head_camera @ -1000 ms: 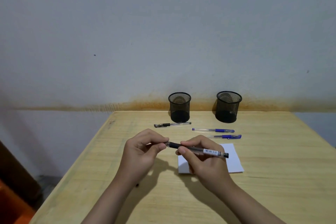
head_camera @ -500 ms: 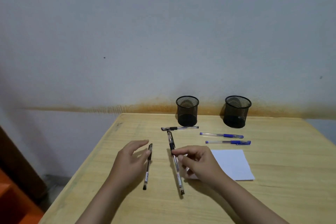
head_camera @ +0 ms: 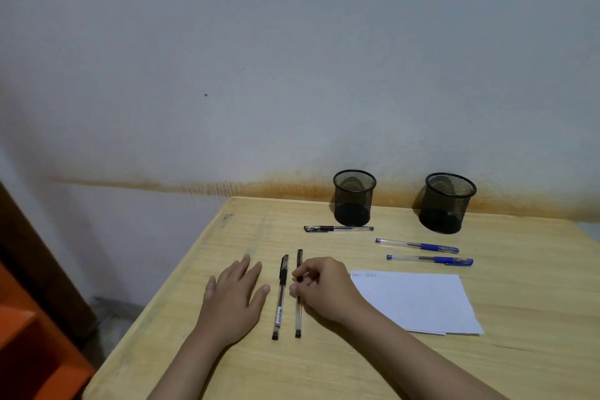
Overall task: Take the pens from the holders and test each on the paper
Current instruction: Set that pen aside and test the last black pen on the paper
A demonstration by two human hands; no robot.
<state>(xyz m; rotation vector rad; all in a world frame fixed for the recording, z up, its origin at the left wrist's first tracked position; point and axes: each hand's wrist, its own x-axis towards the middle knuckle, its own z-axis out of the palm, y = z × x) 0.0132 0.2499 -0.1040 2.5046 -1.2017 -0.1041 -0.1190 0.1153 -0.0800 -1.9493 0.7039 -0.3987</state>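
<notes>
Both mesh pen holders, left one (head_camera: 354, 197) and right one (head_camera: 447, 202), sit at far edge of the wooden table (head_camera: 207, 364) & look empty, so pens are all out. Two black pens lie side by side near centre-left, roughly parallel, pointing near-to-far: labelled one (head_camera: 280, 297) on the left, plainer one (head_camera: 298, 294) just right of it. A third black pen (head_camera: 337, 228) lies crosswise just in front of left holder. Two blue pens (head_camera: 417, 245) (head_camera: 430, 260) lie right, between right holder and the white paper (head_camera: 415, 302).

Left hand (head_camera: 235, 297) flat on table, fingers spread, holding nothing, just beside labelled pen. Right hand (head_camera: 319, 287) curled, fingertips pinching/touching the plainer black pen; can't tell if it's gripped or just nudged.

Paper has faint marks at far-left corner, so some testing seems done. Step looks like laying out tested black pens. Next prob: reach for an untested pen, uncap w/ both hands, scribble on paper at right.
</notes>
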